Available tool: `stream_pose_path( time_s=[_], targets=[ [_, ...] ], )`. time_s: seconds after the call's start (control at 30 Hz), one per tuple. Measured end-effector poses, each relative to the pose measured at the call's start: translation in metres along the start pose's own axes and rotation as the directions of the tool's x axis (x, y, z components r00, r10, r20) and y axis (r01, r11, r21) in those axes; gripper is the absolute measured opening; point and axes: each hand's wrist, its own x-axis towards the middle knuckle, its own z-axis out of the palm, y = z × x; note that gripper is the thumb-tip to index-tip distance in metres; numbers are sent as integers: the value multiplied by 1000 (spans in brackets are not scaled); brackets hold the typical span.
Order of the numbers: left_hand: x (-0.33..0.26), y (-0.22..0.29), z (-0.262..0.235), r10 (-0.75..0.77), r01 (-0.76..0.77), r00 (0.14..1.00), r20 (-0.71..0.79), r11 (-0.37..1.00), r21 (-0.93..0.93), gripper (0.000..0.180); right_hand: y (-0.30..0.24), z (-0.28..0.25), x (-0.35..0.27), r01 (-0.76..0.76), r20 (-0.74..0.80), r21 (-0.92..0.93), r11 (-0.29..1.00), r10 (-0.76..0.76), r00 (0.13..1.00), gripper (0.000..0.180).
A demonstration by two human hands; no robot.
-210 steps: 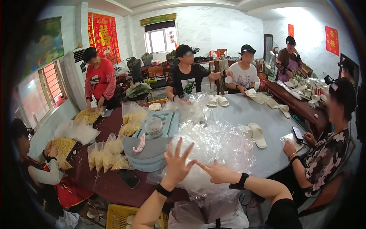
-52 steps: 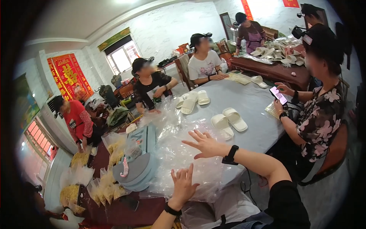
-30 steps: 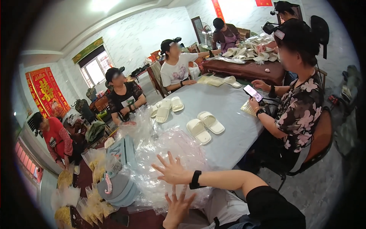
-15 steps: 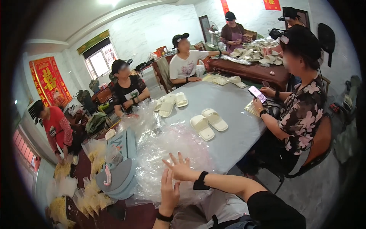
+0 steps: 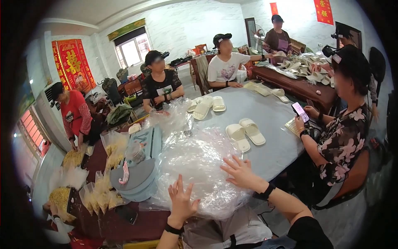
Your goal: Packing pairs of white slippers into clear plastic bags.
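Note:
A heap of clear plastic bags (image 5: 199,159) lies at the near edge of the table before me. My left hand (image 5: 181,201) rests at the heap's near left side, fingers spread. Over the right side of the heap, my right hand (image 5: 242,173) lies with its fingers stretched apart. Neither hand holds anything. Just beyond the bags, a pair of cream slippers (image 5: 245,133) sits on the grey tabletop (image 5: 273,120). Several more cream slippers (image 5: 204,107) stand farther off, near the table's far left edge.
Left of the bags is a grey-blue sealing machine (image 5: 134,178). Filled clear bags (image 5: 99,193) and yellow heaps (image 5: 62,199) cover the dark red table. Several people sit or stand around; one at right holds a phone (image 5: 300,112). A slipper pile (image 5: 304,68) lies at the back right.
My hands have moved apart: the right one went to the right across the bags, the left one stayed near the heap's left side. The whole view has shifted a little.

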Motion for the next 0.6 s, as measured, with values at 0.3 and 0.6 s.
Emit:
stream_pose_path(
  time_s=[0.3,0.6],
  targets=[
    [16,-18,-30,-284,259,938,199,955,145,98,-17,17,-6,-166,168,42,985,157,973,68],
    [28,6,-18,150,-150,989,-12,982,-112,54,-25,16,20,-155,-36,-35,987,154,987,70]
  ],
)
